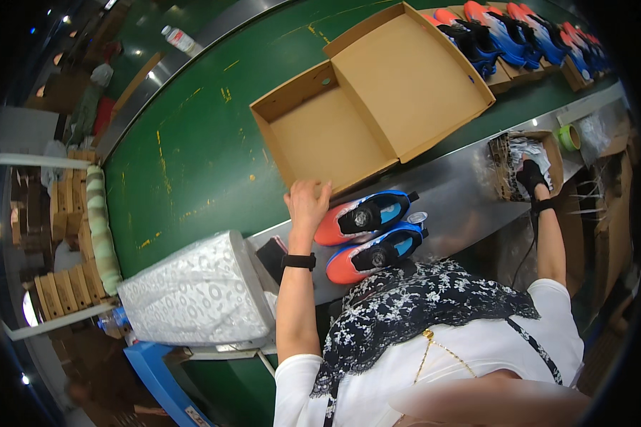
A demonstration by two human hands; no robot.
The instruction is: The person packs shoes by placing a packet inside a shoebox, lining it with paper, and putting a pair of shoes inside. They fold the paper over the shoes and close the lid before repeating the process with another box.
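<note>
My left hand (308, 208) is at the near left corner of an open brown cardboard shoebox (356, 133), its fingers bent over the edge of the near wall. The box's lid is folded back to the right, and the inside looks bare. Just below lies a pair of orange, blue and black sneakers (363, 219), side by side with toes to the left. Off to the right, my right hand (531, 176), in a black glove, reaches into a small carton (504, 169) of whitish packets (533, 153). Its fingertips are partly lost among the packets.
More sneakers (509, 35) stand in a row on boxes at the far right of the green belt (192, 149). A stack of patterned white paper (199, 292) lies at left. Green tape (568, 137) sits beside the carton; a bottle (181, 40) stands on the far rail.
</note>
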